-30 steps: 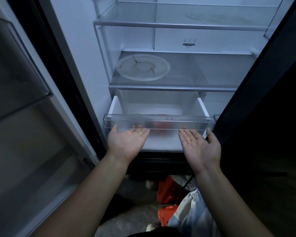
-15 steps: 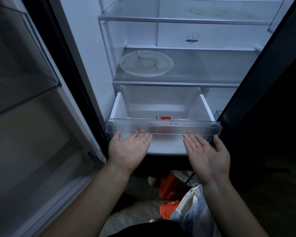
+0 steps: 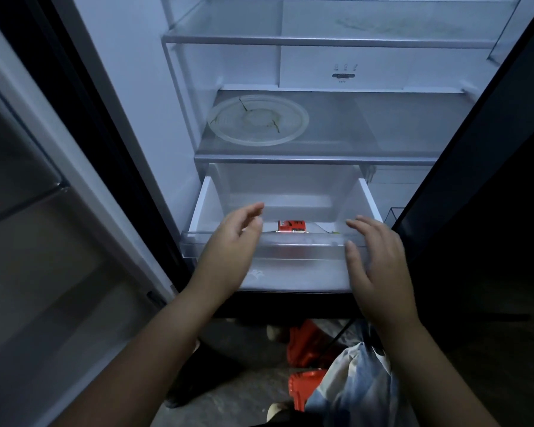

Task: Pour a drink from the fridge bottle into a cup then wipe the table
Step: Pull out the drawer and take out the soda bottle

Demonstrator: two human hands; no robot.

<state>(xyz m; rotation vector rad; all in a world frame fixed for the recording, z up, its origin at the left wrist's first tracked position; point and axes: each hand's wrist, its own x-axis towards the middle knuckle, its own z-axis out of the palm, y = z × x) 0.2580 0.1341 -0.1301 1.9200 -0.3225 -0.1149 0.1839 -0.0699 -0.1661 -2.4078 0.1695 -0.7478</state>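
The fridge stands open in front of me. Its clear plastic drawer (image 3: 305, 245) is pulled out, and a small red packet (image 3: 292, 226) lies on the drawer floor. My left hand (image 3: 232, 241) hovers over the drawer's left front corner, fingers apart and holding nothing. My right hand (image 3: 376, 260) hovers over the right front corner, fingers spread, also holding nothing. No bottle or cup shows in this view.
A round clear plate (image 3: 258, 120) lies on the glass shelf (image 3: 383, 131) above the drawer. The fridge door (image 3: 43, 211) hangs open on my left, a dark door edge (image 3: 475, 149) stands on my right. Red slippers (image 3: 305, 380) and pale cloth (image 3: 352, 389) lie below.
The drawer has slid further out. Both hands have let go of its front lip, risen and turned from palm-up to hovering over the drawer's front corners.
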